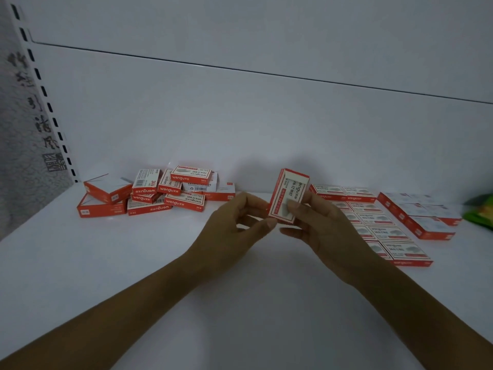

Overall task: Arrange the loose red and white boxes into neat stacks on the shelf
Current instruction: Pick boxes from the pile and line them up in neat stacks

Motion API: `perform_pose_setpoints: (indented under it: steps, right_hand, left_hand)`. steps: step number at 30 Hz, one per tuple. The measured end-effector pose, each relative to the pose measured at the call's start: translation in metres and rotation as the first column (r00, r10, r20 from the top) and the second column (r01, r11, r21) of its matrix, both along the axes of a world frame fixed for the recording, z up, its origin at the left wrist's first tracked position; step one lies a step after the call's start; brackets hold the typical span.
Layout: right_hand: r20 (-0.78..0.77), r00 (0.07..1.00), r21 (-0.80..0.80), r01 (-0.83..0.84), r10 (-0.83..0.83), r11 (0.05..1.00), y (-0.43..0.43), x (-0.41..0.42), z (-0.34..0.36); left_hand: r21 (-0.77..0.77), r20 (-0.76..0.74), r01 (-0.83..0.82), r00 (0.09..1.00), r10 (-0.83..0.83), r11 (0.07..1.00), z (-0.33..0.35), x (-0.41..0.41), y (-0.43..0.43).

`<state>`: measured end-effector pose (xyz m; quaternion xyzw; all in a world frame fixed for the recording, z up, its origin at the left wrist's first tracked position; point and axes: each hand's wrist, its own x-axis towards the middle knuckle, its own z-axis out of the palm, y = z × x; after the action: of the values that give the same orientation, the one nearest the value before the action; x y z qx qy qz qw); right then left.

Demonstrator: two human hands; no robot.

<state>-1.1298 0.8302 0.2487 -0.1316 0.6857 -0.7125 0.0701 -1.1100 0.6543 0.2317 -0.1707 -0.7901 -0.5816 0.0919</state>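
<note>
Boxes point(378, 225) partly stacked at R; loose pile point(165, 193) at L not yet sorted. L hand point(234, 222) + R hand point(320, 217) grip one box point(289, 196).

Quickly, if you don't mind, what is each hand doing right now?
Left hand: pinches the lower left corner of the red and white box.
Right hand: grips the same box, thumb on its face.

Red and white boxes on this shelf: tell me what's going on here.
A person holds one box above the shelf, the right hand gripping it and the left hand pinching its lower corner. A jumbled pile of the same boxes lies at the back left. On the right, tidy rows of boxes already lie flat, side by side.
</note>
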Motion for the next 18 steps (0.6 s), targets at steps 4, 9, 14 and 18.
perform_pose_setpoints:
  steps: [4,9,14,18]
  right_hand:
    - [-0.013,0.999,0.037,-0.039,0.039,0.999,0.001,0.002,0.002]
    - [-0.024,0.996,0.158,-0.076,0.081,0.984,-0.002,0.005,0.004]
    - [-0.07,0.998,0.155,0.014,-0.003,0.988,-0.001,0.006,0.005]
    - [-0.112,0.987,0.089,0.128,-0.118,0.988,0.002,0.004,0.007]
  left_hand:
    - [0.037,-0.073,-0.12,0.99,0.122,0.992,0.004,0.0,-0.003]
    - [0.095,-0.027,-0.097,0.995,0.1,0.991,0.011,0.001,-0.005]
    - [0.153,0.141,-0.034,0.99,0.012,0.988,0.014,0.001,-0.007]
    - [0.206,0.254,0.01,0.965,-0.064,0.978,0.014,0.001,-0.009]
